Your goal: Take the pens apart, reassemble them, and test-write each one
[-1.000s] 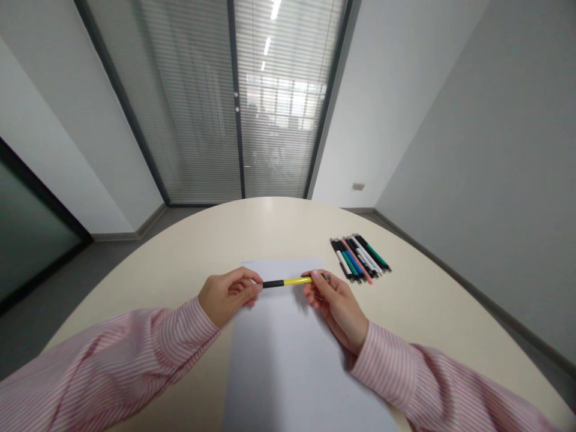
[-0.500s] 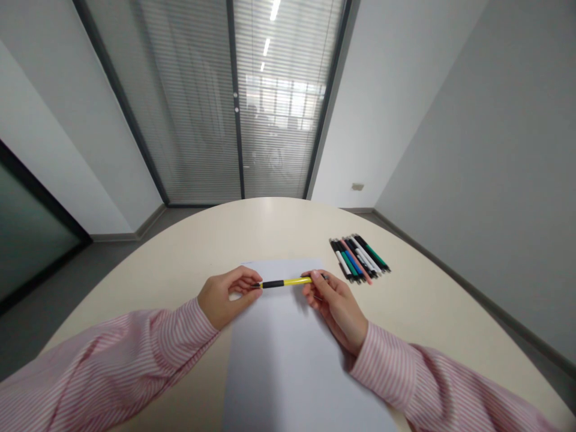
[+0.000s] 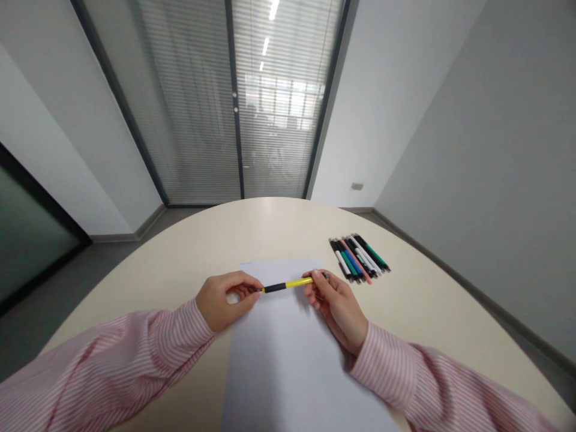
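A yellow pen point(image 3: 297, 282) with a black grip is held between both hands above a sheet of white paper point(image 3: 288, 360). My left hand point(image 3: 227, 299) pinches its tip end, and the fingers hide most of that tip. My right hand point(image 3: 335, 303) closes thumb and fingers on the other end, near the clip. The pen tilts slightly, its left end lower. Just beyond my right hand, several pens point(image 3: 360, 259) lie side by side in a row, in black, white, green, blue and pink.
The round cream table point(image 3: 270, 225) carries the paper and the pens. Past its far edge stands a glass partition with blinds point(image 3: 193, 120). A grey wall point(image 3: 504, 150) rises on the right, and a socket plate point(image 3: 357, 186) sits low on the back wall.
My left hand has dropped slightly with the pen's tip end, so the pen tilts a little more. My right hand has barely moved.
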A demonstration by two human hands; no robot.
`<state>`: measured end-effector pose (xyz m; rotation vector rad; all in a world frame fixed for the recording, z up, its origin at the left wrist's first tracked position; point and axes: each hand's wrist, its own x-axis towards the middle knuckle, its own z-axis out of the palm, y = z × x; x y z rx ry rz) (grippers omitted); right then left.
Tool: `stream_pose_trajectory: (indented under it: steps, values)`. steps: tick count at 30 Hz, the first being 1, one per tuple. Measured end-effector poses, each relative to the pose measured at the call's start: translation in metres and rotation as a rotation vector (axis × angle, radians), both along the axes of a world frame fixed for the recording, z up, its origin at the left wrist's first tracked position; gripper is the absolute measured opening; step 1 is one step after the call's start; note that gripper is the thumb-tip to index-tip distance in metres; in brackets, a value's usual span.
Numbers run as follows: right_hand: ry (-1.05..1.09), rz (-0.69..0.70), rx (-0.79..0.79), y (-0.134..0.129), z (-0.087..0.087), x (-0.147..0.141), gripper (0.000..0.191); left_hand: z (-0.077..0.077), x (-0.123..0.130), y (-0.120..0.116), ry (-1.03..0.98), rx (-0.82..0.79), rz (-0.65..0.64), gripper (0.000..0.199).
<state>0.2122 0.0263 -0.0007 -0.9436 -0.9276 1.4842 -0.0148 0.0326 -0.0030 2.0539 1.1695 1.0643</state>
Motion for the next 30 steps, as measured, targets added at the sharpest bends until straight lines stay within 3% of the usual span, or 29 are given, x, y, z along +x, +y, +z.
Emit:
stream_pose_trajectory:
  steps: [4,9,15,18,24,30]
  values:
    - [-0.008,-0.004,-0.005,0.000,0.001,-0.001,0.032,0.000,-0.001,0.001,0.033,0.071,-0.015,0.016]
    - [-0.003,0.006,-0.002,-0.001,0.002,-0.002,0.032,0.000,0.000,0.001,0.002,-0.035,0.063,0.014]
    - [0.036,-0.030,-0.019,-0.001,0.002,-0.001,0.032,-0.004,-0.003,0.004,-0.097,-0.098,0.053,0.020]
    - [0.083,-0.068,-0.038,-0.001,0.001,0.001,0.032,-0.005,-0.011,0.011,-0.047,0.017,0.083,0.018]
    - [0.109,-0.059,-0.040,-0.001,-0.002,0.001,0.030,-0.014,-0.026,0.024,0.259,0.396,0.033,0.018]
    - [0.110,-0.052,-0.030,-0.001,-0.002,0.001,0.030,-0.026,-0.023,0.024,0.323,0.344,-0.030,0.020]
